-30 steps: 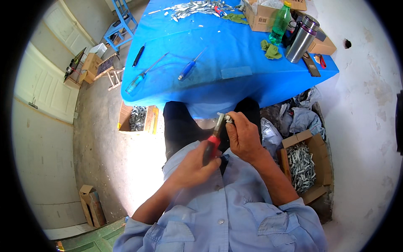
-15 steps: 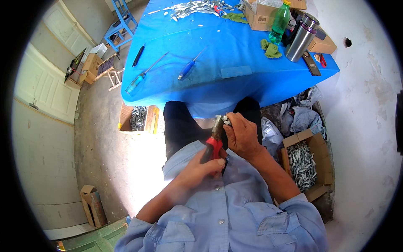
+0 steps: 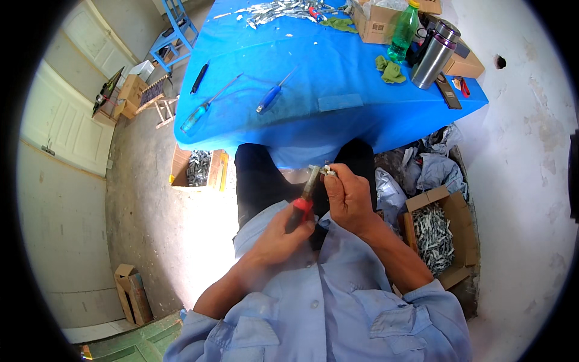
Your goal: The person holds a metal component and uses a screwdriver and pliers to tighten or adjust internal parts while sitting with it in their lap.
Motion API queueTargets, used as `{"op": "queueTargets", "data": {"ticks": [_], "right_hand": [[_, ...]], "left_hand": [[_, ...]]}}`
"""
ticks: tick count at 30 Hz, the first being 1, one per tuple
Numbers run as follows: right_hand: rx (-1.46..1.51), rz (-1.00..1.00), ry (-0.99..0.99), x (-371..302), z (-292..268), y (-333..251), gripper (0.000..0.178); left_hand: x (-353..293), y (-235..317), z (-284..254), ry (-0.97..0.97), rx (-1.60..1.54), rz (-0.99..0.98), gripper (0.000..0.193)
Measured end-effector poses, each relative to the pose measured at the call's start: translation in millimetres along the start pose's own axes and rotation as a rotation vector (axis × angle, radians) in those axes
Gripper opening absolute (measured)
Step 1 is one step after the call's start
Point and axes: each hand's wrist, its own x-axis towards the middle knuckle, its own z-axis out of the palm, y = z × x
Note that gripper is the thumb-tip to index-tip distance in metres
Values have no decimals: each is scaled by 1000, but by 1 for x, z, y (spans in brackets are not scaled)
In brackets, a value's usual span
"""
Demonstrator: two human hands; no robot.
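Note:
My left hand point(image 3: 282, 232) is closed around the red and black handles of a pair of pliers point(image 3: 311, 181), held above my lap with the metal jaws pointing away from me. Between the thumb and fingers of my right hand point(image 3: 350, 194) is a small silvery metal part point(image 3: 327, 171), mostly covered by the fingers. The jaws are right beside this part; whether they touch it I cannot tell. Beyond my knees, on the blue-covered table point(image 3: 241, 130), lie a screwdriver with a teal handle point(image 3: 196, 116) and another with a blue handle point(image 3: 269, 99).
A pile of metal parts point(image 3: 283, 12) covers the table's far end. A green bottle point(image 3: 403, 33) and a steel flask point(image 3: 434, 55) stand at its right. Boxes of metal pieces sit on the floor, one at left point(image 3: 180, 164), one at right point(image 3: 461, 232).
The pliers' handles have drawn closer together in my left hand, which has shifted slightly left and away from me. My right hand still pinches the metal part, in nearly the same place.

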Motion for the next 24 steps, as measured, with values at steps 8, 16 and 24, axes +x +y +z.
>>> {"op": "queueTargets", "data": {"ticks": [8,16,24], "right_hand": [[488,339,-84,-5,-3,-13,38],[906,643,-188,1,-13,-26,48],[1289,810,-173,3,-7,-26,42]], "left_hand": [[3,11,-10,-4,236,258,14],[9,5,-20,-87,188,283,16],[9,4,-17,-130,28,191,20]]}}
